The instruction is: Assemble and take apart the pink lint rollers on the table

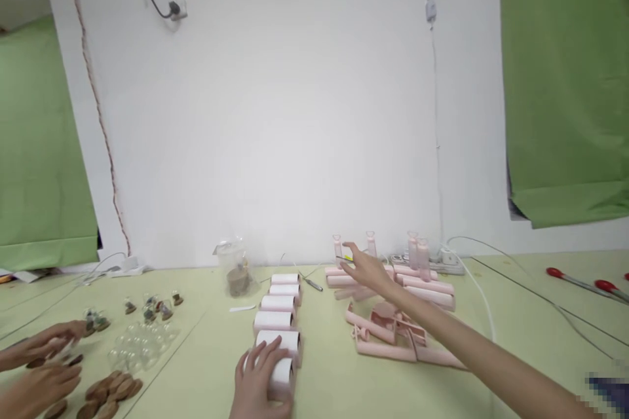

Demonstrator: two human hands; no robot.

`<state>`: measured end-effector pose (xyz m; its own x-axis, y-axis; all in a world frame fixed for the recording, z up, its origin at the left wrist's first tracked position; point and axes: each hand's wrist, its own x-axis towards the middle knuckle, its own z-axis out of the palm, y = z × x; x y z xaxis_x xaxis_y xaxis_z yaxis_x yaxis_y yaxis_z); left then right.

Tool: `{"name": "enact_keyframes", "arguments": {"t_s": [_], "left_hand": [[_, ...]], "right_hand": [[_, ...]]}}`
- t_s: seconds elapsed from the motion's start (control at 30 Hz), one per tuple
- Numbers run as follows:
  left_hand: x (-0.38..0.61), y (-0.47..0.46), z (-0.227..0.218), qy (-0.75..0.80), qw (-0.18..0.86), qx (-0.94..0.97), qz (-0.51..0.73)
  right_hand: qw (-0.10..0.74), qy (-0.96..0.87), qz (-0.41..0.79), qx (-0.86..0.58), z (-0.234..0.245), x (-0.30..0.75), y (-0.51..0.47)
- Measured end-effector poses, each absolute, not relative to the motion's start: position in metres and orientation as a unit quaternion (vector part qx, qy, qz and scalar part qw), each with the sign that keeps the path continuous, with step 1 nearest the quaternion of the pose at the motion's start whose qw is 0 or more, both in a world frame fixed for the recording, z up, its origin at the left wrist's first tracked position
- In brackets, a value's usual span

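My left hand (pixel 260 373) rests on the nearest white roll (pixel 282 373) in a row of several white paper rolls (pixel 278 304) on the pale green table (pixel 515 314), fingers curled over it. My right arm stretches far forward; my right hand (pixel 366 270) reaches with fingers spread to the pink tubes (pixel 422 288) lying near the wall, and holds nothing I can make out. Pink upright vials (pixel 417 250) stand behind them. A heap of pink handle parts (pixel 388 334) lies under my forearm.
At the left edge another person's two hands (pixel 42 366) work over small glass bottles (pixel 142 340) and brown corks (pixel 111 393). A clear jar (pixel 236 268) stands near the wall. A power strip (pixel 449 262), cables and red-handled tools (pixel 584 283) lie to the right.
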<state>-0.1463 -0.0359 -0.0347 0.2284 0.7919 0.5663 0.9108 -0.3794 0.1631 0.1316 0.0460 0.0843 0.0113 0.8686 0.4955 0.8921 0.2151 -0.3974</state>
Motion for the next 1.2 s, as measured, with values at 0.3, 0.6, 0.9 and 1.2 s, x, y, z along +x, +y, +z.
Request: {"name": "enact_keyframes", "arguments": {"t_s": [0.3, 0.6, 0.9, 1.2], "left_hand": [[-0.157, -0.023, -0.057, -0.481, 0.236, -0.740, -0.407], [-0.118, -0.031, -0.017, -0.467, 0.103, -0.717, -0.507], [-0.026, -0.024, 0.043, -0.229, -0.452, -0.800, -0.323], [-0.040, -0.030, 0.017, -0.339, -0.356, -0.772, -0.403]], "right_hand": [[0.378, -0.643, 0.009, -0.666, 0.078, 0.118, 0.120], [0.528, -0.666, 0.015, -0.527, 0.100, 0.142, 0.040], [0.444, -0.761, 0.276, -0.383, 0.075, 0.141, -0.070], [0.521, -0.619, 0.404, -0.427, 0.005, 0.164, -0.080]]}}
